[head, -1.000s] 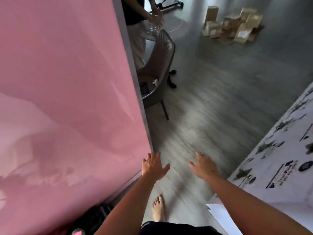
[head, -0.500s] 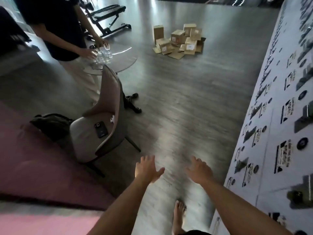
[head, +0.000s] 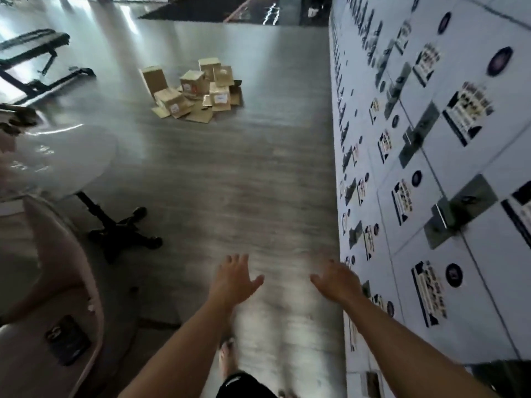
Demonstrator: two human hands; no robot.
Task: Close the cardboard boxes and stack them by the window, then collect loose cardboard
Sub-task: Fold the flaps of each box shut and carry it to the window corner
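A heap of several small brown cardboard boxes (head: 198, 87) lies on the grey wood floor far ahead, with flat cardboard pieces (head: 198, 116) spread under and around it. Some boxes carry white labels. My left hand (head: 234, 278) and my right hand (head: 336, 281) are stretched out in front of me, low in the view, palms down, fingers apart, holding nothing. Both hands are far from the boxes. My bare foot (head: 227, 357) shows below them.
A white wall of lockers (head: 431, 196) with stickers and latches runs along the right. A round glass table (head: 63, 156) on a black base (head: 120, 234) stands left, with a chair (head: 51, 326) holding a phone (head: 67, 338). A black bench (head: 34, 61) stands at the far left.
The view has swung right and forward, away from the pink wall. The boxes now sit closer and more central. The lockers fill the right side. My hands stay open and outstretched.
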